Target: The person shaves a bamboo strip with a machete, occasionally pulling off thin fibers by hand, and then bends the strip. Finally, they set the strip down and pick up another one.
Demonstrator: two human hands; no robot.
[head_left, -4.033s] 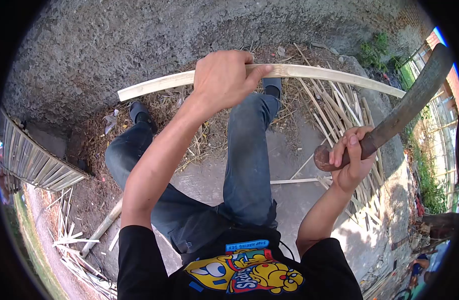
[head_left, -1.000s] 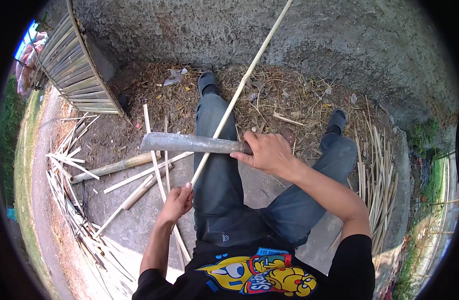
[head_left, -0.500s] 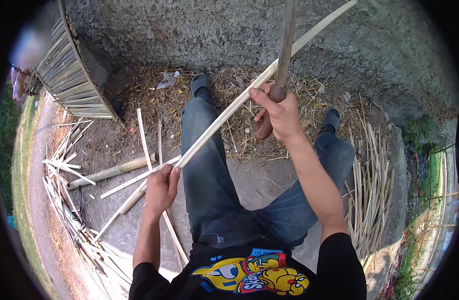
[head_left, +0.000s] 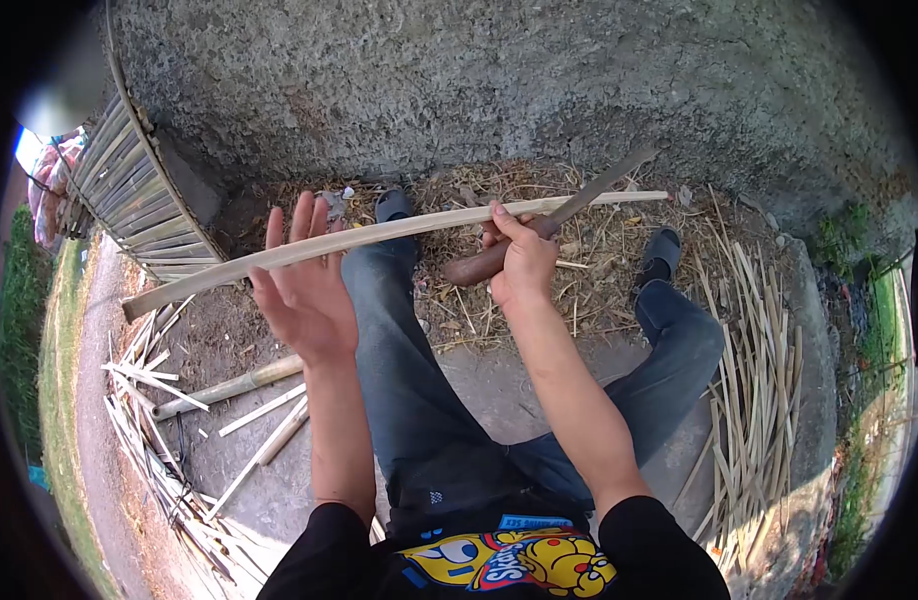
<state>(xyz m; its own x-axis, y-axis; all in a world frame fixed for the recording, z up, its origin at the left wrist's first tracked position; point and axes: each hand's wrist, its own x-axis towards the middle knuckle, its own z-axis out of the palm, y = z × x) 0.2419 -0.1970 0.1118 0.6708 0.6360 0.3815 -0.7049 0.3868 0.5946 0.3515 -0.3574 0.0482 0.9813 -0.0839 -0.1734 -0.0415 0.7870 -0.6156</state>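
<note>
A long pale bamboo strip [head_left: 399,228] lies nearly level across the view, its left end slightly lower. My right hand [head_left: 524,258] is closed round the brown handle of a machete [head_left: 591,194], and its thumb presses the strip down near the handle. The blade points up and to the right, crossing the strip. My left hand [head_left: 309,300] is open, palm up and fingers spread, right at the left part of the strip. Its thumb is below the strip and its fingertips rise above it.
Split bamboo strips lie in a pile [head_left: 754,380] at my right and in a looser heap [head_left: 144,440] at my left. A bamboo pole [head_left: 229,388] rests on the concrete. A slatted bamboo panel [head_left: 144,185] leans at the left, and a rough wall [head_left: 429,90] stands ahead.
The strip has turned from steep to nearly level, its far end swinging down. My left hand has let go of the near end and opened. The machete has tilted right.
</note>
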